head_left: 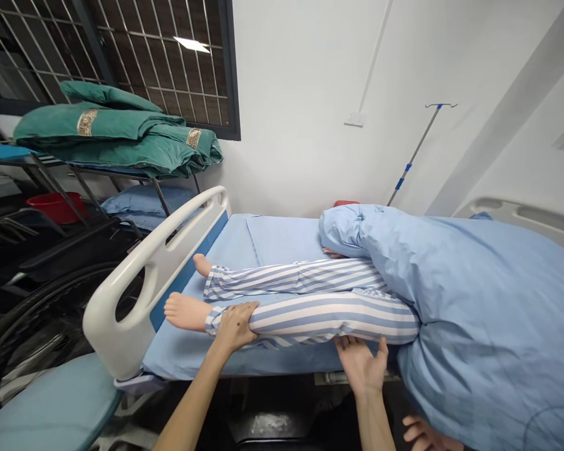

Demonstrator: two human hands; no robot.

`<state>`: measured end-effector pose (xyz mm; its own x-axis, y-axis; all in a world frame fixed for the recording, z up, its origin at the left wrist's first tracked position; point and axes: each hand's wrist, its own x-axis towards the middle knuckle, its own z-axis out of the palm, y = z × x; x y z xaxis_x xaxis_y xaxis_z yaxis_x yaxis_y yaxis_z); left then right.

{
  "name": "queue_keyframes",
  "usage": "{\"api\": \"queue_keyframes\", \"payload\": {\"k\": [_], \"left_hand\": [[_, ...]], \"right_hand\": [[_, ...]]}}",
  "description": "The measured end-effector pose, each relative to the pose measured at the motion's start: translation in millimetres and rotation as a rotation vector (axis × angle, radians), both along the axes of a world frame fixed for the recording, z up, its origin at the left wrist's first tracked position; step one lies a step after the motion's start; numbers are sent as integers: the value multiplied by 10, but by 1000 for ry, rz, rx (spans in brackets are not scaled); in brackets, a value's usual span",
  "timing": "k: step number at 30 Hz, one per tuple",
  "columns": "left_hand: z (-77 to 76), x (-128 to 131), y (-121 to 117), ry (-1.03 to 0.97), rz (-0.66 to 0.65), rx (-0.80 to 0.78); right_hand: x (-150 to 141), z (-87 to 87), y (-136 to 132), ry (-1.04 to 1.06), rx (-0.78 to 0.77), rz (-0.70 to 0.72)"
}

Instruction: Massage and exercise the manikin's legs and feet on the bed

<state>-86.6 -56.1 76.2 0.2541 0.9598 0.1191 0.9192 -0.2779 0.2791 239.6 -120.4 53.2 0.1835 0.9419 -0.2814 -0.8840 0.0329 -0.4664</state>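
Along the near edge of the bed (pixel 286 235), both of the person's hands are on the near leg (pixel 310 319) of a figure in blue-and-white striped trousers, lying stretched out on the sheet. The left hand (pixel 237 324) is closed over the lower shin, just above the ankle; the right hand (pixel 363 364) is palm up and spread, its fingertips slipped beneath the leg near the knee, with nothing gripped. So far as shows, the hold at the ankle is made and the support under the knee looks only begun; the leg lies flat, not lifted. The far leg (pixel 286 279) lies beside it, touched by neither hand. Bedding is off both legs, while one blue quilt (pixel 474 300) covers the figure from the thighs up. Counted, there are two legs, two bare feet (pixel 188 311), one footboard (pixel 155 270), one headboard (pixel 521 216) and one drip pole (pixel 418 147) by the wall. Two further hands peep from the quilt: a few fingers (pixel 333 253) on the far side, and another hand (pixel 430 433) low at the near edge, whose owner I cannot tell.
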Motion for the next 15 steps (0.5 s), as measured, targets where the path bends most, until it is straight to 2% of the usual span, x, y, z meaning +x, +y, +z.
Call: {"api": "queue_keyframes", "payload": {"k": [5,8,12,15], "left_hand": [[379,-244,-64,146,-21,54],[526,-293,-149,238,-17,80],[567,-282,-230,311,-30,71],[502,-275,-241,300,-10,38]], "right_hand": [[-139,-200,73,40,-51,26],[-250,-372,126,46,-94,61],[-339,-529,156,12,-108,91],[-326,-503,131,21,-93,79]]}}
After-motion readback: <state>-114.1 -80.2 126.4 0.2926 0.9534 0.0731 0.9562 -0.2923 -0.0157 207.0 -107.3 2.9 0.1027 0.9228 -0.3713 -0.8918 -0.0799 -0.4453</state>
